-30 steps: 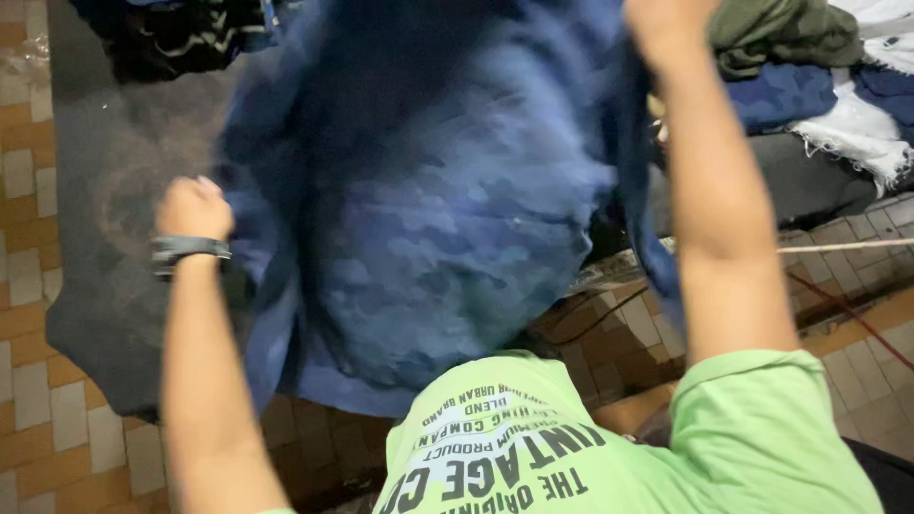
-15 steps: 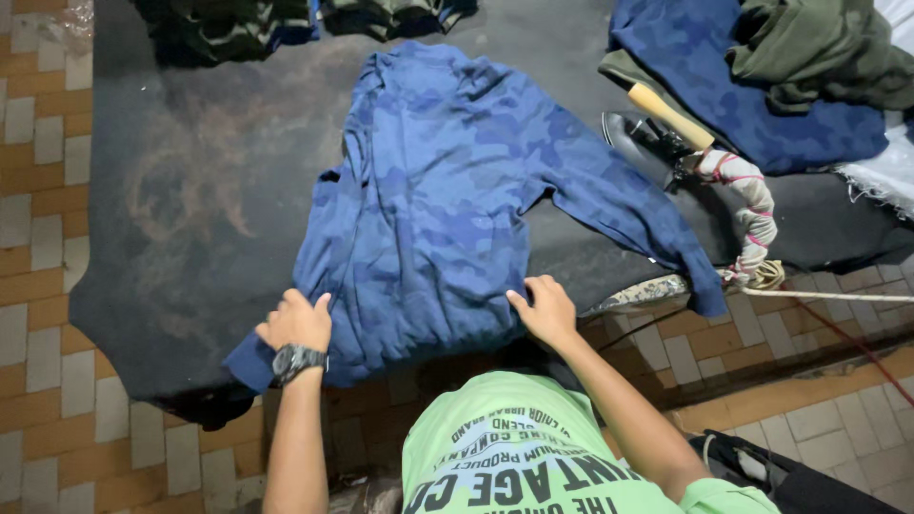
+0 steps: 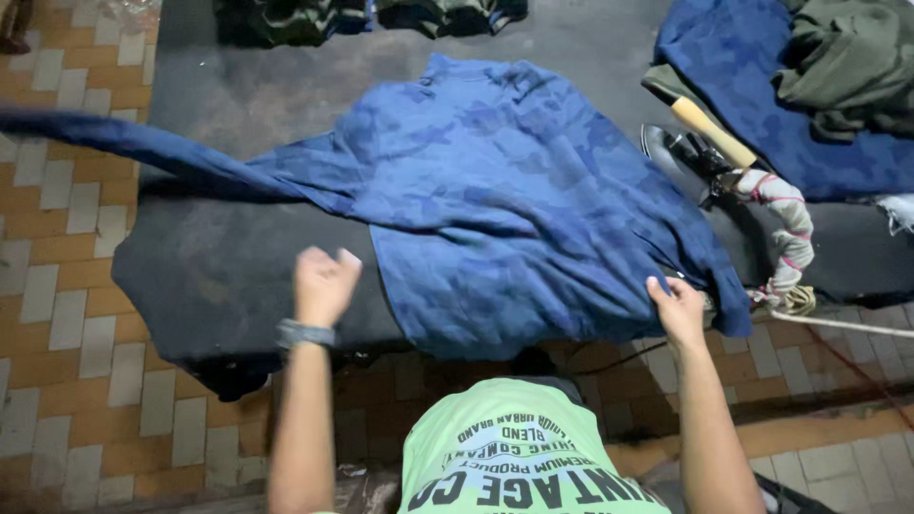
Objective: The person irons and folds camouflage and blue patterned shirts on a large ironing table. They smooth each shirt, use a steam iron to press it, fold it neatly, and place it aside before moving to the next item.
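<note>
Dark ironing pad (image 3: 238,276), blue shirt (image 3: 514,200) overhanging near edge, right hand (image 3: 678,309) on hem

The blue camouflage sweatshirt (image 3: 514,190), held up in the air a second ago, now lies spread on the dark pad (image 3: 219,276). Its left sleeve (image 3: 143,152), bunched near the hem half a second ago, has been flung out sideways past the pad's edge. The left hand (image 3: 322,284) has let go and lifted clear; the right hand (image 3: 678,309) has shifted rightward along the hem.
</note>
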